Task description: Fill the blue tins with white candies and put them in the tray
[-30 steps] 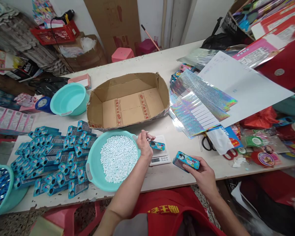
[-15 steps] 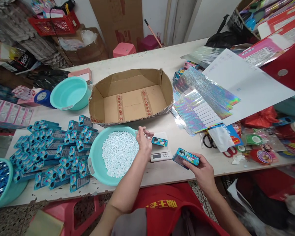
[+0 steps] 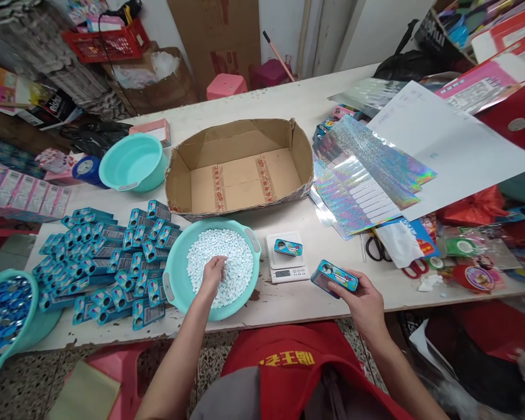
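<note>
My left hand point(image 3: 213, 274) is over the turquoise basin point(image 3: 170, 256), its fingers curled and pressed together among the small white tablets point(image 3: 238, 262); what lies inside the fingers is mostly hidden. In my right hand point(image 3: 364, 294) is a small blue printed box point(image 3: 339, 279) with a round hole near one end, held just off the table's front edge. Between the hands stands a white kitchen scale point(image 3: 289, 273). On its plate lies another small blue box point(image 3: 287, 247), touched by neither hand.
Many similar blue boxes point(image 3: 100, 251) are heaped left of the basin. A second basin point(image 3: 11, 338) holds blue and silver pieces. Behind are an open cardboard box point(image 3: 240, 181) and another turquoise basin point(image 3: 133, 163). Holographic sheets point(image 3: 359, 198) and scissors point(image 3: 378, 248) lie at right.
My left hand has moved left from beside the scale to the tablets in the basin. My right hand still holds its box in nearly the same place. The view has shifted slightly.
</note>
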Available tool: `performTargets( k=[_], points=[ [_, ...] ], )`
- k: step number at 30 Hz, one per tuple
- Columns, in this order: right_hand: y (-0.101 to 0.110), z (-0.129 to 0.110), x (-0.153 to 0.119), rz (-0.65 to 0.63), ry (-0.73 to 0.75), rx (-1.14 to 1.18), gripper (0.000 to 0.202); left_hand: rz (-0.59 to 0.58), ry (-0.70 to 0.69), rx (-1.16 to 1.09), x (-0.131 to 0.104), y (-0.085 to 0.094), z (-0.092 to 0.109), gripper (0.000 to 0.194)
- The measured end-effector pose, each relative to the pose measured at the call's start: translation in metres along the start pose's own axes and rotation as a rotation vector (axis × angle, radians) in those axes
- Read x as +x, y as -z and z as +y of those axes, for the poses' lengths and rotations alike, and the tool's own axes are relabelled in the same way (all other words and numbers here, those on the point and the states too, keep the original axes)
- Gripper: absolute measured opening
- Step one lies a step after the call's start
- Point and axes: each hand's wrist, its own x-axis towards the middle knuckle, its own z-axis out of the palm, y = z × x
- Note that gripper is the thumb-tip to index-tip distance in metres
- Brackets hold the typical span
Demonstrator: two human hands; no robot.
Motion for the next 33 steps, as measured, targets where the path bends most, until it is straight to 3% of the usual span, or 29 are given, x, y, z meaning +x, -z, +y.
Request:
performTargets(
  k=[6,9,12,15,18,23,26,28,33],
  points=[
    [-0.003,-0.001,0.0,-0.026,-0.011,0.004,0.05,-0.035,-0.046,0.049,-0.002,-0.006,0.001,0.019],
    [-0.003,0.002,0.001,-0.036,-0.01,0.005,0.051,-0.12,-0.065,0.17,-0.006,-0.017,0.01,0.013],
    [-0.005,0.003,0.002,-0.036,-0.005,0.006,0.05,-0.296,-0.142,0.284,-0.016,-0.042,0.025,0.006],
    [-0.006,0.001,0.002,-0.037,0.002,0.007,0.05,-0.444,-0.335,0.425,-0.028,-0.079,0.038,0.006],
    [-0.004,-0.001,0.001,-0.04,-0.006,0.026,0.05,-0.447,-0.442,0.525,-0.032,-0.113,0.045,0.017],
    [0.005,0.004,0.003,-0.035,-0.017,0.036,0.051,-0.395,-0.295,0.36,-0.031,-0.139,0.046,0.031],
    [0.009,0.008,0.005,-0.022,-0.036,0.044,0.052,-0.418,-0.329,0.402,-0.027,-0.134,0.048,0.026],
    [0.01,0.009,0.007,-0.021,-0.036,0.046,0.053,-0.368,-0.403,0.499,-0.021,-0.119,0.05,0.02],
    [0.006,0.005,0.011,-0.012,-0.063,0.059,0.054,-0.009,-0.426,0.616,0.001,-0.056,0.051,0.015]
  ],
)
